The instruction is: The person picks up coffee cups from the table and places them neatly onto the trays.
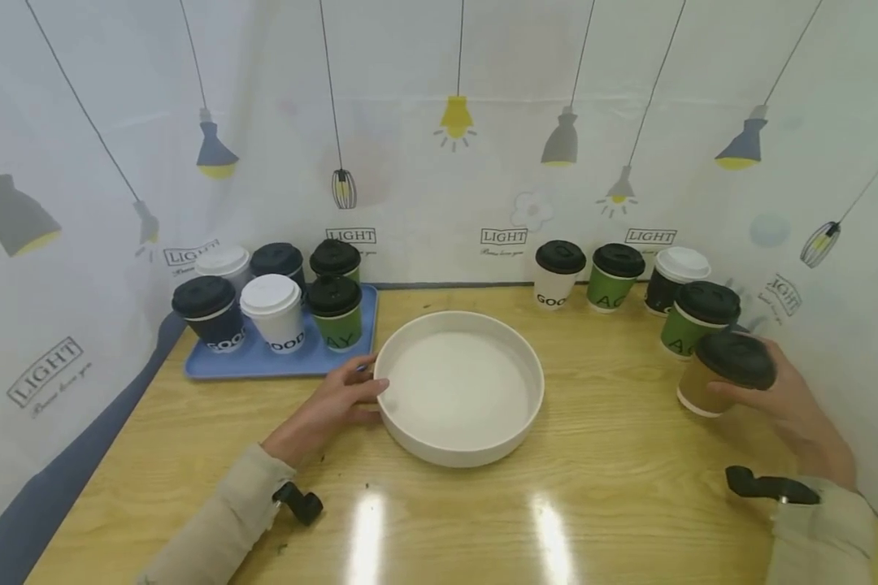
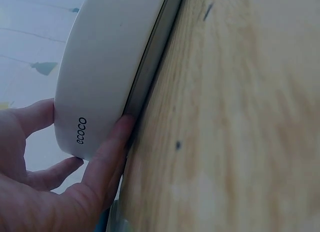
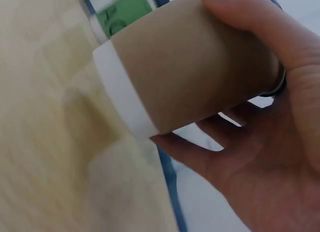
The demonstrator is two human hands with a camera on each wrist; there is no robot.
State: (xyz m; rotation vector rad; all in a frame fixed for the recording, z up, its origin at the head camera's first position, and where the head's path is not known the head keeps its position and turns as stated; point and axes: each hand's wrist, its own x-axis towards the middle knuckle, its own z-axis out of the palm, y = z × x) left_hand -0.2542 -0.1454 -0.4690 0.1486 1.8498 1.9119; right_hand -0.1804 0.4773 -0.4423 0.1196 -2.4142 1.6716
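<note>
The left hand (image 1: 340, 394) grips a dish (image 1: 459, 390), "ecoco" lettering (image 2: 81, 131) visible only from the left wrist; the right hand (image 1: 793, 398) clasps a brown cup (image 1: 702, 388).

Brown cup (image 1: 697, 392): plain brown body, white band round the base, gripped by the right hand (image 1: 790, 398)
Cup lid (image 1: 736, 359): black, seated on top
Cup pose: leaning, lid toward the palm; seemingly just off the wooden table (image 1: 600, 487), though its base contact is hard to judge
White tray (image 1: 459, 457): round, shallow, "ecoco" printed on the outer wall
Tray pose: open side up, mid-table, left hand (image 1: 344, 396) gripping its left edge
</note>
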